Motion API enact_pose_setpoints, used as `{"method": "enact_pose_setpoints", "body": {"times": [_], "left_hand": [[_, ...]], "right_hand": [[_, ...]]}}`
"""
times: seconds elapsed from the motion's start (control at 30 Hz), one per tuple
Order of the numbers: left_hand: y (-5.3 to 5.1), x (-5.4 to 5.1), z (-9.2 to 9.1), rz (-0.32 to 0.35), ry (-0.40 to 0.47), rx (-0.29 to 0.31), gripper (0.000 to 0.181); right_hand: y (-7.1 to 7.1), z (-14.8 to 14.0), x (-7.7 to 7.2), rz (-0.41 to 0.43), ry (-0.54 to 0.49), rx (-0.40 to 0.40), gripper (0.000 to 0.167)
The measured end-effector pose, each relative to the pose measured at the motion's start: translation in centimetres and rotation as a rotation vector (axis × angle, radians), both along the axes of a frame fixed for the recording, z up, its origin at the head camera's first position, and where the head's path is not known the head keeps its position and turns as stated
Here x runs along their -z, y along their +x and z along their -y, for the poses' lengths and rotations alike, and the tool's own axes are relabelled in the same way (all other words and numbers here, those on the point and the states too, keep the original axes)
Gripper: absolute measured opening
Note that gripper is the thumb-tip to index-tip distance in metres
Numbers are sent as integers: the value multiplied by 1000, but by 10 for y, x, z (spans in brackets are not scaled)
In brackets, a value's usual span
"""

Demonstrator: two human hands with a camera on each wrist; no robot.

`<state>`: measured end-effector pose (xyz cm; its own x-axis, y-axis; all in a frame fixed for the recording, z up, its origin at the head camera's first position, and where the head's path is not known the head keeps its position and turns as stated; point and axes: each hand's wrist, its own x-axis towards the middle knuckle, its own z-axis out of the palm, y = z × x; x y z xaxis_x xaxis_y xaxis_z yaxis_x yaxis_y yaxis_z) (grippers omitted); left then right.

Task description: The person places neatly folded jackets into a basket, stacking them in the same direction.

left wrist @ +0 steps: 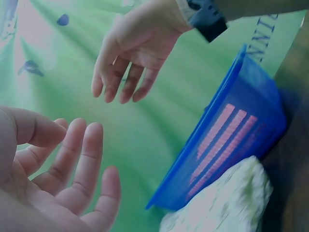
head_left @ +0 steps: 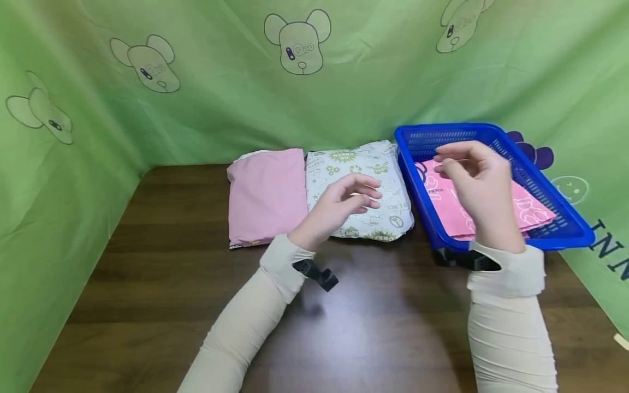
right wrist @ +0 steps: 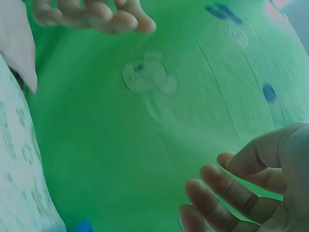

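Observation:
My left hand is held over a white cloth bundle with green print, its fingers loosely bent around nothing. Above the near part of a blue plastic basket hovers my right hand, also holding nothing. Inside the basket lies folded pink fabric with white and dark print, partly hidden behind the right hand. A plain pink folded bundle sits on the table to the left of the white one. In the left wrist view, the fingers of both hands are apart from the basket and the white bundle.
The brown wooden table is backed by a green curtain printed with bear heads. The basket stands at the right against the curtain, close beside the white bundle. Each wrist carries a black camera mount.

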<state>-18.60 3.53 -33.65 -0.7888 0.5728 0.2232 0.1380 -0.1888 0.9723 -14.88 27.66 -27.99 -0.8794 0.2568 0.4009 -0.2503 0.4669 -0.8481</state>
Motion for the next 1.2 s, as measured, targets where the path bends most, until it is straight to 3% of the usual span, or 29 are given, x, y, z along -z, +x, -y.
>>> {"method": "enact_pose_setpoints", "body": {"times": [0.1,0.33,0.67,0.87,1.2], "left_hand": [[-3,-1,19,-10,9,-31,30],[-8,-5,61,-31,39,-96,31],[-8,-9,114,-72,31,-211,29],[-9,-7,134,-107,-36,-272,30],[-16,-8,156,-152,-180,-409,32]], "right_hand": [[-6,22,4,-46,29,-43,22],[-16,58,9,-63,66,-148,21],[-26,89,16,54,50,-285,26],[-33,105,23,128,69,-340,27],[-45,134,30,209,-30,-403,28]]}}
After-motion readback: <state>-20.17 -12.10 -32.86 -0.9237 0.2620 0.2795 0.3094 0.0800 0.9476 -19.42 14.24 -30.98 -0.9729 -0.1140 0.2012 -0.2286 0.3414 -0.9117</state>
